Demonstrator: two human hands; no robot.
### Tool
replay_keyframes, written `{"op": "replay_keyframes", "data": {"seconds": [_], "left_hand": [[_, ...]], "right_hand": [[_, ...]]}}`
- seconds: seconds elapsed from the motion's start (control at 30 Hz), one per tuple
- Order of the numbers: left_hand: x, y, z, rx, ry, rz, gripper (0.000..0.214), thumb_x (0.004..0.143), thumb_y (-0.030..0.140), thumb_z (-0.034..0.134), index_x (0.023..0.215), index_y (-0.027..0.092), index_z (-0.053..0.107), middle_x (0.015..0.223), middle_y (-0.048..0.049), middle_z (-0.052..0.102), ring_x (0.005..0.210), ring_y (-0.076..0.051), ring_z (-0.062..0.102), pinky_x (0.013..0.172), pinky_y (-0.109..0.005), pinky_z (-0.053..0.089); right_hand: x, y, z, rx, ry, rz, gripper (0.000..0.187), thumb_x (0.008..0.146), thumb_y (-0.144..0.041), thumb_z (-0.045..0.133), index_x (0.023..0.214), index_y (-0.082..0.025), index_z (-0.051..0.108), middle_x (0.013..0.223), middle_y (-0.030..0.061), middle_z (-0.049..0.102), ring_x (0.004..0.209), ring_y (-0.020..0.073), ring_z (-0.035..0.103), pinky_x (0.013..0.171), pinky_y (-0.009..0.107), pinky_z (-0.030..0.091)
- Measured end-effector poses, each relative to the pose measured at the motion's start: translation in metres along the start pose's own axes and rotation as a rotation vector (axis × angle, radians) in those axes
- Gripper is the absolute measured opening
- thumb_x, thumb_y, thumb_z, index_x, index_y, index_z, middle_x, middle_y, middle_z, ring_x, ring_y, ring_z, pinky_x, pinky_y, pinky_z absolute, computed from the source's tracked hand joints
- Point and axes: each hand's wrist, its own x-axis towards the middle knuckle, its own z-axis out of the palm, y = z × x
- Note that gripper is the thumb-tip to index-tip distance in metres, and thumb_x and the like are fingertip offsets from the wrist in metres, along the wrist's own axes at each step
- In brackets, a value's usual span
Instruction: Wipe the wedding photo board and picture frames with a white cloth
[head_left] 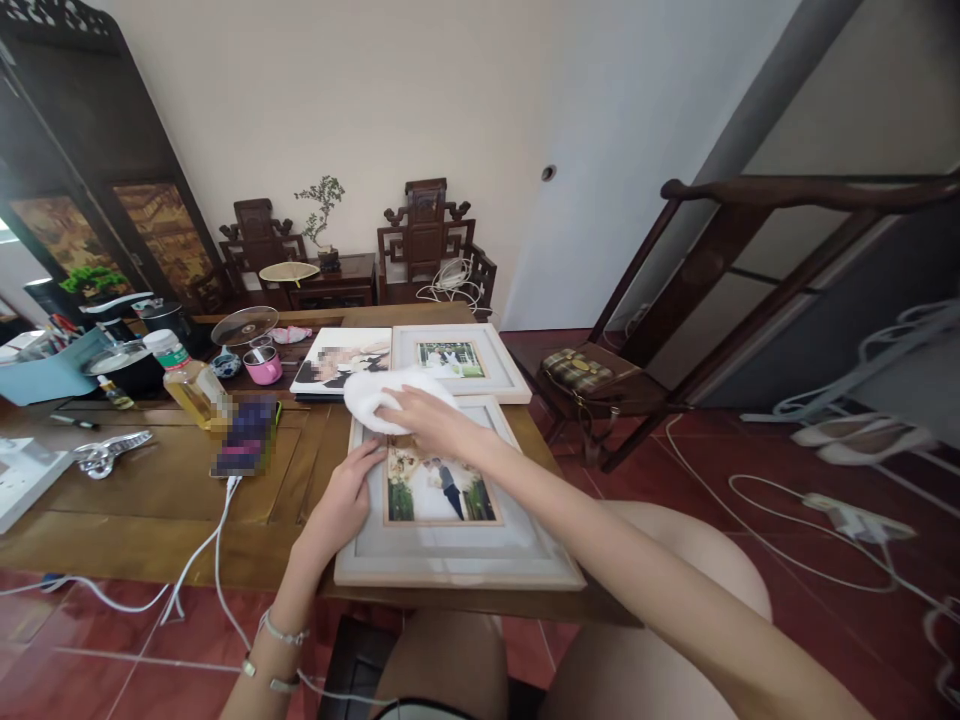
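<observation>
A light wooden picture frame (457,580) with a wedding photo in its middle lies flat near the table's front edge. My right hand (424,418) is closed on a bunched white cloth (360,395), which covers the frame's upper left part. My left hand (349,500) grips the left side of the same frame, fingertips over its edge; the thumb is mostly hidden. Just beyond the cloth lie a second picture frame (516,378) with a smaller photo and, beside it, a white-edged photo panel (330,335).
On the wooden table (292,545) to the left are a phone (246,438) with white cables, a bottle of yellowish liquid (187,385), a pink cup (263,367) and a power strip (26,475). A wooden chair (701,250) holding a plaid bag (577,370) stands right.
</observation>
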Motion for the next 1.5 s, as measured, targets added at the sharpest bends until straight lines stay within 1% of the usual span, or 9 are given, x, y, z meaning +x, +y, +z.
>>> {"op": "replay_keyframes", "data": {"seconds": [0.07,0.17,0.43,0.6,0.83,1.1,1.27,1.37,1.5], "left_hand": [[0.001,0.000,0.000,0.004,-0.004,0.007,0.049,0.078,-0.002,0.035,0.118,0.012,0.059,0.131,-0.0139,0.055,0.125,-0.022,0.049,0.109,-0.043,0.037],[0.002,0.000,0.000,-0.007,-0.011,0.005,0.050,0.078,-0.003,0.034,0.119,0.012,0.058,0.131,-0.0137,0.056,0.125,-0.021,0.050,0.109,-0.042,0.037],[-0.001,-0.003,0.001,-0.002,0.000,-0.034,0.049,0.080,0.000,0.035,0.122,0.015,0.057,0.134,-0.0108,0.055,0.127,-0.020,0.048,0.111,-0.044,0.035],[0.001,-0.004,0.003,0.019,0.027,-0.032,0.051,0.079,-0.002,0.036,0.121,0.016,0.057,0.132,-0.0101,0.056,0.125,-0.020,0.050,0.110,-0.044,0.037],[0.003,0.000,0.003,0.056,0.021,-0.076,0.053,0.076,-0.004,0.035,0.121,0.014,0.059,0.131,-0.0110,0.057,0.125,-0.020,0.051,0.110,-0.041,0.037],[-0.001,-0.001,0.005,0.063,0.020,-0.039,0.053,0.078,-0.003,0.034,0.123,0.015,0.057,0.133,-0.0107,0.055,0.126,-0.019,0.049,0.111,-0.041,0.036],[-0.002,0.000,0.005,0.096,0.007,-0.038,0.053,0.079,-0.002,0.034,0.125,0.014,0.056,0.135,-0.0117,0.053,0.128,-0.020,0.047,0.111,-0.041,0.036],[-0.002,0.000,0.005,0.105,-0.014,-0.053,0.053,0.078,-0.003,0.034,0.124,0.012,0.057,0.136,-0.0124,0.052,0.129,-0.021,0.046,0.111,-0.041,0.035],[-0.002,-0.002,0.005,0.105,-0.012,-0.043,0.055,0.078,-0.003,0.034,0.126,0.013,0.056,0.136,-0.0120,0.052,0.130,-0.021,0.045,0.111,-0.041,0.035]], "right_hand": [[0.011,-0.002,0.009,-0.006,-0.032,0.001,0.058,0.071,0.006,0.052,0.123,-0.020,0.056,0.128,0.0152,0.054,0.114,0.0259,0.052,0.096,0.038,0.037],[0.003,-0.002,0.014,-0.024,-0.056,0.051,0.051,0.073,0.004,0.051,0.117,-0.019,0.061,0.119,0.0147,0.059,0.108,0.0252,0.056,0.091,0.035,0.038],[-0.070,0.035,-0.019,-0.120,-0.163,0.277,0.054,0.068,0.007,0.044,0.107,-0.022,0.068,0.095,0.0098,0.068,0.083,0.0250,0.063,0.068,0.030,0.040],[-0.101,0.040,-0.022,-0.154,-0.178,0.350,0.062,0.065,0.009,0.039,0.113,-0.021,0.065,0.099,0.0107,0.067,0.085,0.0250,0.064,0.073,0.031,0.041],[-0.132,-0.005,-0.011,-0.124,-0.144,0.314,0.066,0.060,0.009,0.040,0.118,-0.014,0.062,0.115,0.0194,0.063,0.115,0.0298,0.054,0.098,0.046,0.037],[-0.187,-0.073,-0.017,0.120,-0.140,0.301,0.061,0.060,0.001,0.044,0.110,-0.027,0.066,0.127,0.0103,0.059,0.127,0.0281,0.044,0.108,0.049,0.030],[-0.178,-0.065,-0.020,0.093,-0.170,0.385,0.068,0.057,0.003,0.042,0.114,-0.025,0.064,0.133,0.0105,0.055,0.129,0.0272,0.042,0.105,0.045,0.035],[-0.151,-0.039,-0.019,0.014,-0.164,0.435,0.074,0.055,0.007,0.041,0.121,-0.019,0.060,0.135,0.0157,0.051,0.129,0.0282,0.041,0.104,0.046,0.036],[-0.113,0.002,-0.007,-0.059,-0.056,0.442,0.070,0.060,0.009,0.040,0.125,-0.012,0.056,0.134,0.0204,0.050,0.131,0.0293,0.038,0.105,0.047,0.033]]}}
